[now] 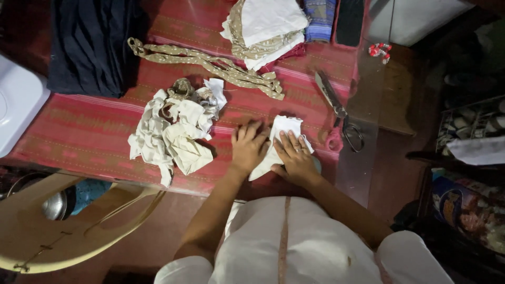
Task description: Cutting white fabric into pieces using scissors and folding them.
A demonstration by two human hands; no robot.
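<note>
A small piece of white cloth [282, 131] lies on the red striped table cover [89, 126] near the front edge. My left hand [247, 148] presses flat on the cover at its left side, fingers spread, touching the cloth's edge. Flat on the cloth itself rests my right hand [294, 156], fingers spread, a ring on one finger. Neither hand grips anything.
A heap of crumpled white and cream scraps [173, 129] lies to the left. Beige dotted strips [210, 64], folded cloth pieces [265, 29] and dark fabric [89, 44] lie farther back. Scissors [339, 113] rest at the right. A plastic chair [58, 226] stands at lower left.
</note>
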